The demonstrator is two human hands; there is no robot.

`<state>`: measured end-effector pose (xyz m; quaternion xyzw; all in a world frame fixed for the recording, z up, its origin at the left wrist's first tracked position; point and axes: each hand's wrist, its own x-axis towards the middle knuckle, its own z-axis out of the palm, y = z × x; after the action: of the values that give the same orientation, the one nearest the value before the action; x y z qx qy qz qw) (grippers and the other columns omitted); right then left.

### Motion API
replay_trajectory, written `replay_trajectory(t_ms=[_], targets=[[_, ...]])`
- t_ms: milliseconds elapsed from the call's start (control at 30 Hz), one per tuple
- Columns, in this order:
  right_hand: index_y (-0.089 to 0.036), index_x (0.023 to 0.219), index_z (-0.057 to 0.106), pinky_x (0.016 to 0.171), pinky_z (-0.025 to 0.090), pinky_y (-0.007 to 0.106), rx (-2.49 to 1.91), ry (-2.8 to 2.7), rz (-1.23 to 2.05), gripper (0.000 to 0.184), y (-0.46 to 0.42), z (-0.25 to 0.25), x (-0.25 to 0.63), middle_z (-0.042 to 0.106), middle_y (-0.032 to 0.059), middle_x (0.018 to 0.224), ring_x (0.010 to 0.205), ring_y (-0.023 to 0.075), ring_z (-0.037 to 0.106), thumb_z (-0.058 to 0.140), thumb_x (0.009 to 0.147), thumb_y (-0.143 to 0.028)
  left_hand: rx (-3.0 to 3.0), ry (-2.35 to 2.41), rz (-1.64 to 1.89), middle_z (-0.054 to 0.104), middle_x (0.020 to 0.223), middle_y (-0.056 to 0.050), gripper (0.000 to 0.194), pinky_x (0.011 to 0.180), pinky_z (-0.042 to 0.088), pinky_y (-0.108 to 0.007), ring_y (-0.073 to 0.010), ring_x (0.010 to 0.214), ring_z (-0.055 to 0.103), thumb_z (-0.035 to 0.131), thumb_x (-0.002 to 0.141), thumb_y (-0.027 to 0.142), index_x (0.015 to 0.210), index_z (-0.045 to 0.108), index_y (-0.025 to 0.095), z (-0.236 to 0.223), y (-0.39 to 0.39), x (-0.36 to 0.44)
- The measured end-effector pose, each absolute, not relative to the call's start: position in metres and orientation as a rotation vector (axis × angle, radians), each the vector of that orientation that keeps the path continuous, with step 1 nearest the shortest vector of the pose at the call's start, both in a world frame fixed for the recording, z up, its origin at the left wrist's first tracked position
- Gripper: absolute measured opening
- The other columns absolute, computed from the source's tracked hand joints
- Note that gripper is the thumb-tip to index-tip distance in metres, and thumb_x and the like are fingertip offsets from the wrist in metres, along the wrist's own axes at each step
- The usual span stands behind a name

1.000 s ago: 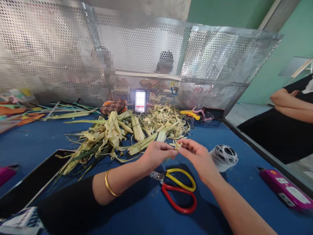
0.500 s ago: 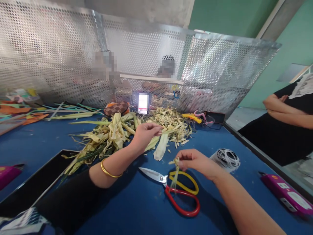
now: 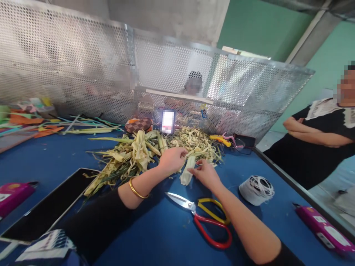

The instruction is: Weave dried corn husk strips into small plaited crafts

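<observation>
Bent over the upper end of a pale, broad corn husk point(image 3: 188, 173) is my left hand point(image 3: 172, 159), its fingers curled together at the strip's edge. My right hand point(image 3: 206, 174) reaches to the husk's right side, thumb over its edge and fingers apart; no knotted husk piece shows in it. Just below lie scissors point(image 3: 191, 207) with one yellow and one red handle, blades pointing left. Heaped behind my left hand are long dried husks point(image 3: 133, 153). Beyond the broad strip spreads a pile of thin husk shreds point(image 3: 198, 142).
A spool of white string point(image 3: 256, 190) stands right of my right forearm. Purple boxes point(image 3: 323, 229) lie at both sides. A black tray point(image 3: 52, 207) sits at left. Along the back are a lit phone point(image 3: 168, 121) and yellow tool point(image 3: 220, 140). A person point(image 3: 313, 136) stands at right, arms folded.
My hands first worked together on a small knotted husk piece, then parted, the right keeping it. Now my right hand has moved up to the broad husk beside my left, and the knotted piece is out of sight.
</observation>
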<state>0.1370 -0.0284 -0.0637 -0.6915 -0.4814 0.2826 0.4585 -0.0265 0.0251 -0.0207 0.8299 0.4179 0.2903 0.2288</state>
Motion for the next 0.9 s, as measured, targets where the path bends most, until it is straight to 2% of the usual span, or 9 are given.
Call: replay_trajectory(t_ms=[100, 200, 300, 367, 433, 500, 700, 800, 900], targets=[[-0.020, 0.084, 0.059, 0.051, 0.035, 0.026, -1.685, -1.122, 0.659, 0.041, -0.026, -0.069, 0.127, 0.057, -0.0060, 0.052, 0.051, 0.0156, 0.053, 0.074, 0.046, -0.018, 2.409, 1.132, 0.597, 0.071, 0.097, -0.004, 0.029, 0.085, 0.042, -0.029, -0.0225, 0.098, 0.059, 0.058, 0.062, 0.012, 0.084, 0.073, 0.024, -0.028, 0.023, -0.026], [-0.019, 0.087, 0.060, 0.055, 0.041, 0.029, -1.604, -1.052, 0.706, 0.035, -0.030, -0.062, 0.130, 0.060, -0.0029, 0.059, 0.055, 0.0164, 0.055, 0.067, 0.053, -0.025, 2.380, 1.135, 0.587, 0.071, 0.082, -0.005, 0.019, 0.084, 0.042, -0.029, -0.0238, 0.093, 0.060, 0.062, 0.057, 0.012, 0.068, 0.073, 0.022, -0.031, 0.025, -0.028], [-0.018, 0.082, 0.062, 0.058, 0.045, 0.030, -1.480, -1.019, 0.780, 0.027, -0.042, -0.050, 0.136, 0.062, 0.0003, 0.066, 0.060, 0.0167, 0.056, 0.064, 0.058, -0.032, 2.343, 1.165, 0.646, 0.071, 0.080, -0.008, 0.012, 0.081, 0.041, -0.030, -0.0241, 0.090, 0.060, 0.062, 0.064, 0.017, 0.068, 0.073, 0.021, -0.028, 0.028, -0.029], [-0.019, 0.077, 0.063, 0.059, 0.046, 0.030, -1.395, -1.019, 0.822, 0.024, -0.050, -0.043, 0.138, 0.063, 0.0008, 0.067, 0.061, 0.0162, 0.055, 0.065, 0.059, -0.034, 2.282, 1.134, 0.719, 0.071, 0.085, -0.007, 0.015, 0.078, 0.042, -0.029, -0.0218, 0.086, 0.060, 0.059, 0.072, 0.024, 0.077, 0.073, 0.021, -0.024, 0.026, -0.027], [-0.019, 0.075, 0.063, 0.058, 0.046, 0.029, -1.328, -1.027, 0.862, 0.022, -0.056, -0.037, 0.136, 0.062, 0.0000, 0.066, 0.059, 0.0151, 0.053, 0.067, 0.060, -0.035, 2.078, 0.992, 0.802, 0.071, 0.087, -0.005, 0.023, 0.071, 0.044, -0.027, -0.0183, 0.080, 0.060, 0.058, 0.075, 0.034, 0.087, 0.071, 0.020, -0.021, 0.021, -0.023], [-0.019, 0.073, 0.064, 0.056, 0.044, 0.027, -1.282, -1.054, 0.906, 0.020, -0.061, -0.033, 0.131, 0.060, -0.0010, 0.065, 0.058, 0.0139, 0.051, 0.069, 0.060, -0.034, 1.756, 0.816, 0.823, 0.069, 0.085, -0.004, 0.030, 0.064, 0.043, -0.024, -0.0149, 0.071, 0.059, 0.063, 0.071, 0.039, 0.089, 0.069, 0.016, -0.020, 0.015, -0.018], [-0.019, 0.074, 0.064, 0.056, 0.041, 0.026, -1.215, -1.059, 1.151, 0.028, -0.068, -0.030, 0.122, 0.060, -0.0013, 0.065, 0.060, 0.0140, 0.051, 0.074, 0.062, -0.042, 1.406, 0.840, 0.822, 0.057, 0.058, 0.002, 0.020, 0.047, 0.032, -0.020, -0.0071, 0.049, 0.042, 0.070, 0.063, 0.032, 0.069, 0.065, 0.013, -0.022, 0.005, -0.012], [-0.017, 0.069, 0.064, 0.052, 0.037, 0.025, -1.208, -1.027, 1.242, 0.031, -0.068, -0.030, 0.126, 0.057, -0.0024, 0.058, 0.053, 0.0118, 0.048, 0.076, 0.059, -0.044, 1.404, 0.876, 0.792, 0.052, 0.053, 0.003, 0.025, 0.043, 0.026, -0.021, -0.0062, 0.045, 0.037, 0.071, 0.061, 0.036, 0.068, 0.063, 0.013, -0.022, 0.007, -0.012], [-0.017, 0.067, 0.063, 0.051, 0.035, 0.025, -1.198, -0.995, 1.254, 0.030, -0.067, -0.032, 0.130, 0.055, -0.0035, 0.055, 0.050, 0.0102, 0.045, 0.077, 0.058, -0.042, 1.358, 0.898, 0.802, 0.053, 0.054, 0.003, 0.023, 0.044, 0.024, -0.021, -0.0059, 0.046, 0.037, 0.072, 0.059, 0.033, 0.065, 0.062, 0.013, -0.021, 0.009, -0.013]])
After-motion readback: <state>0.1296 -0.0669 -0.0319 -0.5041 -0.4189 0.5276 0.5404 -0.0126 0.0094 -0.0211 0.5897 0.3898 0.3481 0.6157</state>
